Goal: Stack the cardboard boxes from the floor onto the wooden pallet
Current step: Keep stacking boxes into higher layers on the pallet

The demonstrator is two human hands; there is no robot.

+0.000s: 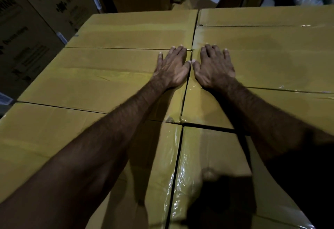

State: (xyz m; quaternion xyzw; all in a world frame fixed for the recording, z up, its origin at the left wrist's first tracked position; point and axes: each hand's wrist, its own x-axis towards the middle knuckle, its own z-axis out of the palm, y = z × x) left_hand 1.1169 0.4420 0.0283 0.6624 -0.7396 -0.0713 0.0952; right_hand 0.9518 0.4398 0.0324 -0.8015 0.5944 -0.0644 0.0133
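Cardboard boxes fill the view in a taped, level layer; the pallet beneath is hidden. Left hand (pixel 172 66) presses flat on the left box (pixel 101 77), fingers spread; right hand (pixel 213 67) likewise on the right box (pixel 267 66). Even downward pressure probably best closes the seam (pixel 186 91).

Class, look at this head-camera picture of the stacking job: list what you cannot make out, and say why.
- Wooden pallet: head view, hidden under the stacked boxes.
- Floor: covered by boxes and forearms.
- Print on the dark cartons at left: blurred, cut by the edge.
- Palms of left hand and right hand: face down on the boxes.
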